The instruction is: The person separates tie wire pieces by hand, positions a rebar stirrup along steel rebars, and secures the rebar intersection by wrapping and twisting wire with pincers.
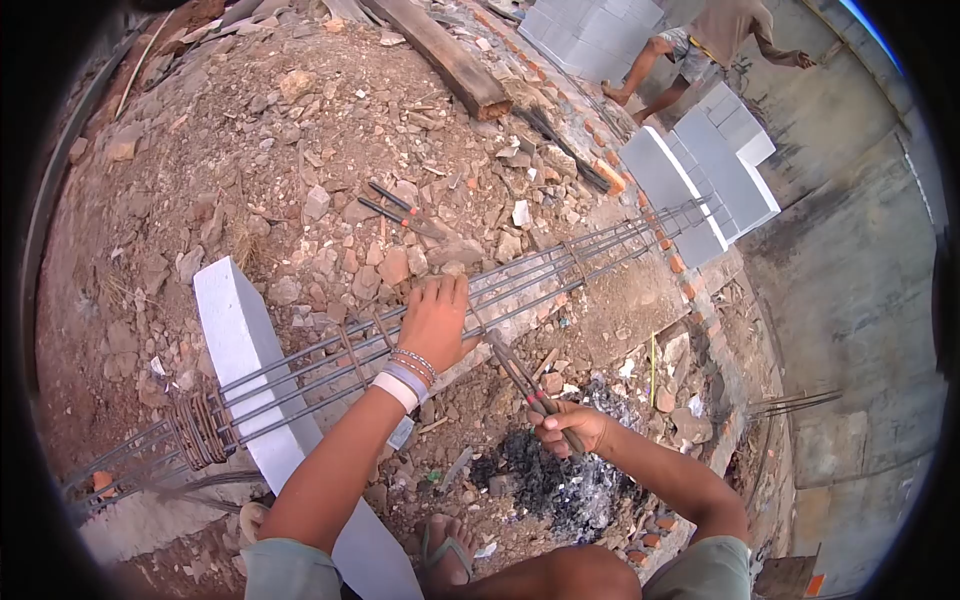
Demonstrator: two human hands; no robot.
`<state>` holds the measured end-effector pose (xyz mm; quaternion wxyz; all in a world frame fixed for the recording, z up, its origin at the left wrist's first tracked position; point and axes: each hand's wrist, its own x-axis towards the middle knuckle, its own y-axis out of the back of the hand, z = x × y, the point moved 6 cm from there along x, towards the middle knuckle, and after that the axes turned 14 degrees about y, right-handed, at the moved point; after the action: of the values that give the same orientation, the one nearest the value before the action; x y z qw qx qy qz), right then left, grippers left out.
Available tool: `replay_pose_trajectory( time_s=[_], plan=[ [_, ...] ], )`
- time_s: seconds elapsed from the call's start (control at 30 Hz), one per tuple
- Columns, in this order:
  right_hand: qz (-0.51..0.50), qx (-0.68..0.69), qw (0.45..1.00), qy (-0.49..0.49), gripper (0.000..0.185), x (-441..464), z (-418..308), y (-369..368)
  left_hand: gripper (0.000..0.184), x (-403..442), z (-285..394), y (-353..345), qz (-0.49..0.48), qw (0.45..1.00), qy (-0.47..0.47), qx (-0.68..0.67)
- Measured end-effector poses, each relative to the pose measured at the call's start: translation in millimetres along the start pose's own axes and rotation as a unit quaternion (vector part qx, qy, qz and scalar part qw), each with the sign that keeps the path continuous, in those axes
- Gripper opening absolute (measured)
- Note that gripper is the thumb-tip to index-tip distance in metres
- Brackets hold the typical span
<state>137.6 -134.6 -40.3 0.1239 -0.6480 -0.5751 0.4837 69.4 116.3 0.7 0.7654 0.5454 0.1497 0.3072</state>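
Note:
A long rebar cage (520, 278) of several steel bars with square stirrups runs slantwise across the head view. My left hand (434, 308) is closed over its bars near the middle, with bracelets and a pale band at the wrist. In my right hand (572, 428) is a pair of tying pincers (520, 375), gripped by dark handles with red marks. The jaws reach the cage's lower edge beside a stirrup, close to my left hand; whether they bite on wire I cannot tell. A bunch of stirrups (200, 430) is gathered toward the cage's left end.
White blocks (245, 330) support the cage at left, and more blocks (690, 180) at upper right. Another pair of pliers (402, 212) lies on the rubble. There are a wooden beam (440, 55), ash (580, 490), a grey wall (850, 290) and a person (700, 50).

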Motion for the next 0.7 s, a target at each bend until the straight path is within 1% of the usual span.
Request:
replay_pose_trajectory(
  time_s=[0.03,0.07,0.1,0.13,0.17,0.2,0.23,0.3,0.4,0.5,0.53,0.6,0.7],
  plan=[
    [-0.025,0.070,0.997,-0.008,0.026,-2,3,-9,0.093,-1,0,-1,0.001,1.000,0.000,-0.004],
    [-0.014,0.078,0.997,0.003,0.024,-3,6,-15,0.093,-1,0,-2,0.004,1.000,-0.001,-0.007],
    [0.010,0.089,0.996,-0.012,0.023,-5,8,-18,0.093,-2,1,0,0.003,1.000,-0.001,-0.009],
    [0.032,-0.092,0.995,-0.006,0.022,-4,-2,-13,0.093,-1,1,1,0.005,1.000,-0.002,-0.009],
    [0.054,-0.266,0.962,0.002,0.020,-2,-14,-10,0.093,-1,1,2,0.005,1.000,-0.004,-0.007],
    [0.050,-0.585,0.809,0.026,0.020,-10,-53,-17,0.094,-2,0,0,0.010,1.000,-0.007,-0.012],
    [0.106,-0.828,0.542,0.102,0.025,-18,-88,-40,0.094,0,1,-1,0.008,1.000,-0.004,-0.018],
    [0.237,-0.849,0.471,0.033,0.032,-24,-100,-64,0.094,0,-2,0,-0.001,1.000,0.005,-0.029],
    [0.228,-0.860,0.455,0.035,0.039,-20,-84,-49,0.093,-3,1,3,0.028,0.999,-0.009,-0.014],
    [0.158,-0.752,0.638,0.044,0.046,-18,-75,-43,0.093,0,-2,-3,0.008,1.000,0.005,-0.004],
    [0.155,-0.659,0.735,0.018,0.052,-17,-72,-30,0.093,0,-2,-4,0.013,1.000,0.005,-0.009],
    [0.153,-0.481,0.863,-0.025,0.055,-21,-62,-9,0.093,0,-2,-3,0.023,1.000,0.002,-0.019],
    [0.175,-0.546,0.819,-0.004,0.052,-30,-58,-10,0.093,0,0,0,0.025,0.999,0.015,-0.035]
  ],
)
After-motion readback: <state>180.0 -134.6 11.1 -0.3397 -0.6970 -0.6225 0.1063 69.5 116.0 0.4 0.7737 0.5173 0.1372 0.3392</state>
